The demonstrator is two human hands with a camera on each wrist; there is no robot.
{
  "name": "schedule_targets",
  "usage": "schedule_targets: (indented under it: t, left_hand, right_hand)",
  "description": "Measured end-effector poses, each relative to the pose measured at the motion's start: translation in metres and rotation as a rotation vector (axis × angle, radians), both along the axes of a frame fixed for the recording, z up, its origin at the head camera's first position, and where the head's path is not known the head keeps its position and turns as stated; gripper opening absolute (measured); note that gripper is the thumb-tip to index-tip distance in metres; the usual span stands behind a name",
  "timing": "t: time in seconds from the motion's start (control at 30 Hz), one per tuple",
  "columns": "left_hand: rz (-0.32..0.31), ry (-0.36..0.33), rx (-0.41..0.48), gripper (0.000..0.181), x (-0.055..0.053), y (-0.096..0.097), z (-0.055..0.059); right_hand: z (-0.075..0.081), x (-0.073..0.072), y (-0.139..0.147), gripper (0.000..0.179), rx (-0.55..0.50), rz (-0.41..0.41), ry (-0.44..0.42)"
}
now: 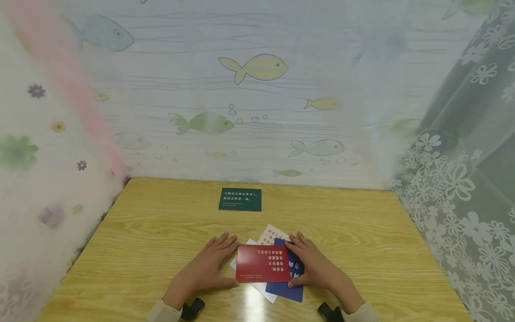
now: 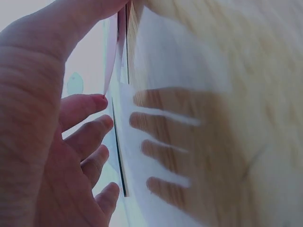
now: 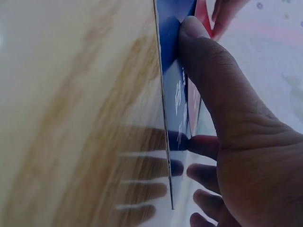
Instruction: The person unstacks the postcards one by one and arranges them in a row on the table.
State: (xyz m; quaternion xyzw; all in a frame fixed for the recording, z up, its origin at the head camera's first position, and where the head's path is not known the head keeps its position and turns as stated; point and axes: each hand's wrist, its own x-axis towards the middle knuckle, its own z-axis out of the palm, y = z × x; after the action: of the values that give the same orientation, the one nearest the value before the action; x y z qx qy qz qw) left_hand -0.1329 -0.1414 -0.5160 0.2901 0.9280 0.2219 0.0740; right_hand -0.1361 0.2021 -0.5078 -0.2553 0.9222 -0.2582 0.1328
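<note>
A red card (image 1: 257,264) with white lettering lies over a loose pile of cards. My left hand (image 1: 214,263) holds its left side, thumb at the near corner and index finger at the far corner. On the right side my right hand (image 1: 315,264) holds the same card in the same way, thumb and index finger at its corners. Under it a blue card (image 1: 284,291) sticks out to the right, a white card (image 1: 263,293) toward the near side, and a pale pink card (image 1: 273,232) toward the far side. In the right wrist view the blue card (image 3: 173,94) lies beside the thumb.
A green card (image 1: 240,199) with white text lies apart near the back of the wooden table (image 1: 161,214). A fish-patterned curtain (image 1: 257,134) hangs behind the table, with flowered cloth (image 1: 36,188) on the left and white lace (image 1: 454,197) on the right.
</note>
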Motion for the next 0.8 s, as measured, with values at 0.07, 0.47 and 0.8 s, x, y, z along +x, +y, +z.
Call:
schedule_targets:
  t: [0.07,0.47,0.8]
  left_hand:
    - [-0.002,0.019,0.000,0.099,0.0004,0.0003,-0.0006]
    - [0.034,0.166,-0.040,0.097,0.0016,0.0034,0.0005]
    - [0.036,0.253,-0.013,0.101,-0.0005,0.0043,-0.0015]
  right_hand:
    - [0.0011,0.0004,0.0001,0.103,-0.008,-0.002,0.002]
    - [-0.0014,0.0019,0.0018,0.105,0.021,-0.011,0.118]
    - [-0.0007,0.0036,0.0048,0.107,0.052,-0.028,0.180]
